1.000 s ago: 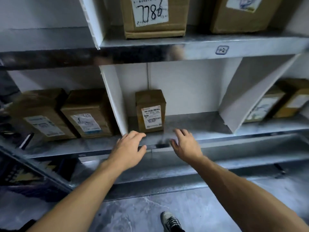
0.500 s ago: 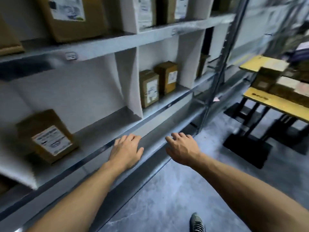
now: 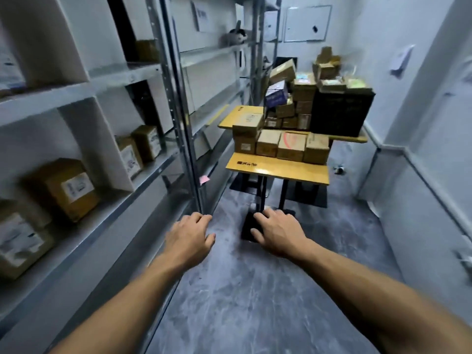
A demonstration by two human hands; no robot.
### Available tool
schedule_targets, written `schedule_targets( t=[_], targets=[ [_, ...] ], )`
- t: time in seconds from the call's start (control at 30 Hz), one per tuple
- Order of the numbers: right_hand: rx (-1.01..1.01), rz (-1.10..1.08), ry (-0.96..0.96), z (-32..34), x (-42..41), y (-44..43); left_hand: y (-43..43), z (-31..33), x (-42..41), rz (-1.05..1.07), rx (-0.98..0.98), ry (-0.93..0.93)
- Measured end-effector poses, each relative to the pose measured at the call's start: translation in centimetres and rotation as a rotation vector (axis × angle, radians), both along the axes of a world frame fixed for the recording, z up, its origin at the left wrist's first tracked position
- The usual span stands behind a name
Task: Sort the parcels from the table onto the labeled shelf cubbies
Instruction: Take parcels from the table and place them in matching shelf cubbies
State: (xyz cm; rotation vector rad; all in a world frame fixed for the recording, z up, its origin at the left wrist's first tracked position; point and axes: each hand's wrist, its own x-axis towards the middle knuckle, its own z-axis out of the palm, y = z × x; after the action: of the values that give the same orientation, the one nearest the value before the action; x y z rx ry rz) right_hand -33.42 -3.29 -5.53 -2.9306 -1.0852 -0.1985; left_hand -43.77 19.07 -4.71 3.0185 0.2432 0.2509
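Note:
Both my hands are stretched out over the floor, palms down, fingers loosely spread and holding nothing: my left hand is near the shelf post, my right hand beside it. Ahead stand two yellow tables loaded with brown cardboard parcels, a row at the front and a taller pile behind. On my left runs the grey metal shelf with white dividers. Its cubbies hold labelled brown boxes, one near me and a pair further along.
A large black box sits on the far table among the piled parcels. A vertical steel post stands just ahead of my left hand. The table's black foot lies beneath my right hand. A white wall runs along the right.
My view has swung right from the shelf cubby toward the parcel tables down the aisle. Both hands have left the shelf edge and stay empty.

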Motion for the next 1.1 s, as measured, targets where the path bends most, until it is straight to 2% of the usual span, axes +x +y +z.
schedule_targets(
  t=[0.23,0.43,0.63,0.87,1.1],
  targets=[
    [0.008,-0.17,0.041,-0.7,8.1,-7.3,-5.1,-1.1,11.0,-0.138,0.025,0.043],
    [0.021,-0.245,0.103,-1.8,13.9,-8.0,-5.6,-1.9,19.3,-0.211,0.035,0.058],
    [0.013,-0.288,0.111,-2.2,23.7,-5.3,-3.3,-2.4,30.3,-0.233,0.025,0.037],
    [0.088,-0.309,0.108,-0.2,37.1,1.1,2.4,0.0,44.2,-0.228,0.049,-0.017],
    [0.048,-0.299,0.171,-0.2,46.4,5.8,6.2,0.0,53.0,-0.19,0.076,0.054]
  ],
)
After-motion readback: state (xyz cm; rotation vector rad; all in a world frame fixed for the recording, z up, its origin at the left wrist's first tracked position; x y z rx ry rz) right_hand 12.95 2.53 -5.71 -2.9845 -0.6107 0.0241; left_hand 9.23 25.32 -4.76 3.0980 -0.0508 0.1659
